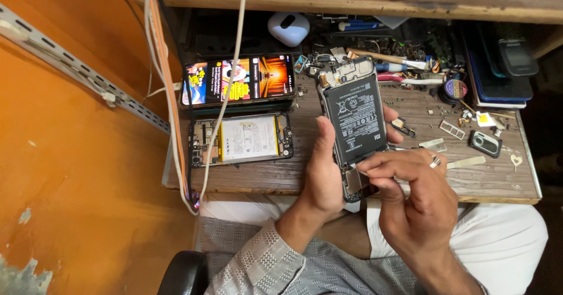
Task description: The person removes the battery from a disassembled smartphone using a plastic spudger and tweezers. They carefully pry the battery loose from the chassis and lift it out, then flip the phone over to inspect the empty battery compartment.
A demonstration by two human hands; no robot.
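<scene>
Right hand (pixel 410 192): nearest to the camera, fingers bent together, the fingertips (pixel 370 169) press on the lower end of the opened phone; a ring is on one finger.
Left hand (pixel 325 172): it grasps the opened phone from the left side and from behind, thumb along the edge.
Opened phone (pixel 353 122): held upright above the table edge, back cover off, black battery visible, between both hands.
Table (pixel 410 104): dark wood, with many small parts and screws.
Second opened phone (pixel 240 138): it lies flat on the left, with a white battery, well apart from the hands.
Lit phone (pixel 237 79): just behind it, the screen shows colourful pictures.
White cable (pixel 226 95): hangs across both lying phones.
Tools (pixel 381 60): heaped at the far side, under a shelf.
</scene>
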